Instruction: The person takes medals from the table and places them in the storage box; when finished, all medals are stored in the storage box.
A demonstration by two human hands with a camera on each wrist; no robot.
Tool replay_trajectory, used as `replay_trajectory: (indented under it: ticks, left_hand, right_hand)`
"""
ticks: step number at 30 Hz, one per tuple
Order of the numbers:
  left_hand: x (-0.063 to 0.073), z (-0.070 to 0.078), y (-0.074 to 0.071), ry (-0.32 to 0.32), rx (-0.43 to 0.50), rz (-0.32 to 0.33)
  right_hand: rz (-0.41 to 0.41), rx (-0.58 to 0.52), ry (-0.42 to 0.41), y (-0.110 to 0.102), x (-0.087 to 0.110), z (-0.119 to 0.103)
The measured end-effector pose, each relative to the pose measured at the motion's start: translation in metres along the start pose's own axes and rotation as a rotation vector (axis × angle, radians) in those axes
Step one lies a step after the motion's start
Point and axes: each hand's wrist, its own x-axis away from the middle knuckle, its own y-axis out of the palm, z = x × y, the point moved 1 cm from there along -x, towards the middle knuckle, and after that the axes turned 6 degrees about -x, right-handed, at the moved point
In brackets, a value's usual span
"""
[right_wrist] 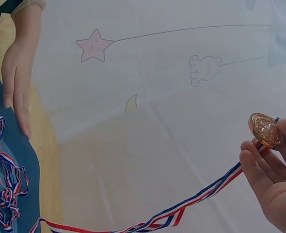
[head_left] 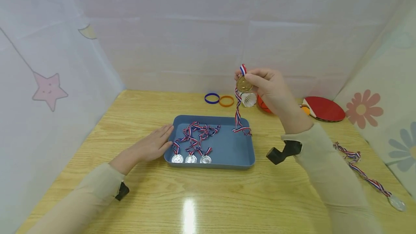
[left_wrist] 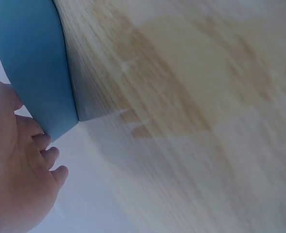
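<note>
A gold medal (head_left: 244, 84) is pinched between the thumb and fingers of my right hand (head_left: 271, 89), raised above the back right of a blue tray (head_left: 212, 167). Its red, white and blue ribbon (head_left: 238, 107) hangs down, with the lower end at the tray's right rim. Inside the tray, three silver medals (head_left: 190, 159) lie in a row along the front left, their ribbons (head_left: 195, 134) tangled behind them. My left hand (head_left: 154, 142) rests with straight fingers against the tray's left side; the left wrist view shows its fingertips at the tray wall (left_wrist: 41, 63).
Behind the tray are a blue wristband (head_left: 212, 98), an orange wristband (head_left: 226, 101), a shuttlecock (head_left: 248, 99) and a partly hidden small basketball (head_left: 263, 104). A red paddle (head_left: 325, 109) and an orange ball (head_left: 305, 110) lie farther right. Another silver medal (head_left: 397, 203) lies at the right edge.
</note>
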Motion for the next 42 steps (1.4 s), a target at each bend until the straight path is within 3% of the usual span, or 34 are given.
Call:
replay_trajectory:
  ticks: [9, 21, 29, 37, 42]
  left_hand:
    - [0.0, 0.0, -0.001, -0.001, 0.005, 0.005]
    - [-0.001, -0.001, 0.0, -0.007, 0.007, 0.002]
    - [-0.001, -0.001, -0.001, -0.007, 0.002, -0.002]
    - [-0.001, 0.001, -0.002, -0.007, 0.005, -0.007]
    - [-0.001, 0.001, -0.002, -0.008, 0.008, -0.004]
  right_hand:
    - [-0.024, -0.002, 0.022, 0.01, -0.009, 0.008]
    - [-0.055, 0.318, 0.295, 0.006, -0.006, 0.098]
    - [-0.107, 0.286, 0.322, 0.011, -0.006, 0.122]
    - [-0.123, 0.163, 0.327, 0.016, -0.011, 0.131]
    - [-0.125, 0.288, 0.375, 0.013, -0.008, 0.141]
